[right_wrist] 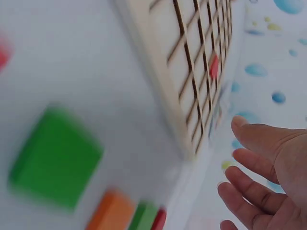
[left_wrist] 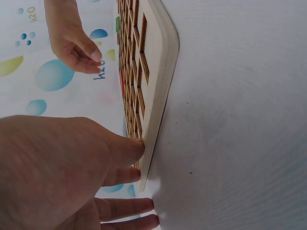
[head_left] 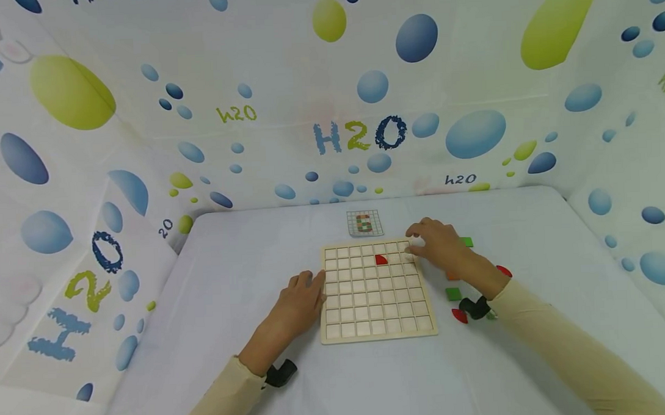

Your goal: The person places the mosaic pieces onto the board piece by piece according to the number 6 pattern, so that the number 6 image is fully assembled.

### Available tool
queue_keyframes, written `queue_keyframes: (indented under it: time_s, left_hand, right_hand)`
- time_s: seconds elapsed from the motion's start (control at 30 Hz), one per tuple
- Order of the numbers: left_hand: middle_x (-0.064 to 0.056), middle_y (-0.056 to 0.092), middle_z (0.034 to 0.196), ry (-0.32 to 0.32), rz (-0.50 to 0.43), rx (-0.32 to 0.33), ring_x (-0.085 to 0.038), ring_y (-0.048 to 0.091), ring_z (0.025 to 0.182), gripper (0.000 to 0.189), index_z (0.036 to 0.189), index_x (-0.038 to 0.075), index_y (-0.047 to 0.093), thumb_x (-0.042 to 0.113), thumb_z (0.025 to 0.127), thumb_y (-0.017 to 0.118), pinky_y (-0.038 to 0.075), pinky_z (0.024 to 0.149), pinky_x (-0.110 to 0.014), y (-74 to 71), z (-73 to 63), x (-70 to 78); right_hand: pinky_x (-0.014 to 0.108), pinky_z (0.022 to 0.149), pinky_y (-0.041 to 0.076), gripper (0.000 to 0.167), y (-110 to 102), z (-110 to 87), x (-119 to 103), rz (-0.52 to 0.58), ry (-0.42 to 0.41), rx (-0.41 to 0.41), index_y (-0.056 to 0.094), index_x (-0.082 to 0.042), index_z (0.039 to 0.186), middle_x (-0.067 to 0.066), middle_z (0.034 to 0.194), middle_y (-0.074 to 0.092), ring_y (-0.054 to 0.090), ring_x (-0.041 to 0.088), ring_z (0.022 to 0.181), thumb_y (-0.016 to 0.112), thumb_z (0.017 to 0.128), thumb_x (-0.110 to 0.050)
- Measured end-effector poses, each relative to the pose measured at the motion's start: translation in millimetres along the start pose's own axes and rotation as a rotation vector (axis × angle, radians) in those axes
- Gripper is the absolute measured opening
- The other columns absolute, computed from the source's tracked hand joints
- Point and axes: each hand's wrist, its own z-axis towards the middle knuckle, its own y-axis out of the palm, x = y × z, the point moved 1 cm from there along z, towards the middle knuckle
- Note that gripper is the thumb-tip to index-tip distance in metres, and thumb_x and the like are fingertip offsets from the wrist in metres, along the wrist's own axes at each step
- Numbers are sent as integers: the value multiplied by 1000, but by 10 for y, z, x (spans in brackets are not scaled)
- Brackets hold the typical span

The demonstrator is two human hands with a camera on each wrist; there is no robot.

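We judge the grid board (head_left: pixel 362 299) on the table (head_left: pixel 240 253) light, stiff, best held by its rim; our left hand (head_left: pixel 300 301), straight-fingered, touches its nine o'clock edge; our empty right hand (head_left: pixel 439 245) spreads near two o'clock.

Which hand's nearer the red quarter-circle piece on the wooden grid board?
Right. Right hand is right of the piece; left hand, farther, touches the board at its left edge.

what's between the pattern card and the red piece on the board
In the head view, a strip of white cloth, the board's far rim and one empty square lie between the pattern card and the red piece.
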Motion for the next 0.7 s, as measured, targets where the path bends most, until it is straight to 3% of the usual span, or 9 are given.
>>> queue_keyframes:
  time_s: [0.37,0.7]
  left_hand:
    - [-28,47,151,-6,-7,-13,-49,47,141,52,158,3,44,22,112,55,50,103,-62,26,-17,-6]
    - [-29,47,151,0,-6,-6,-50,47,141,51,158,2,45,22,112,55,49,104,-62,28,-32,-16]
  right_hand:
    - [65,103,47,44,-236,-317,690,35,160,-29,64,1,137,27,127,62,61,44,116,75,100,-21]
    - [59,99,54,44,-220,-433,1058,63,222,-77,63,3,136,30,127,61,60,44,115,75,100,-19]
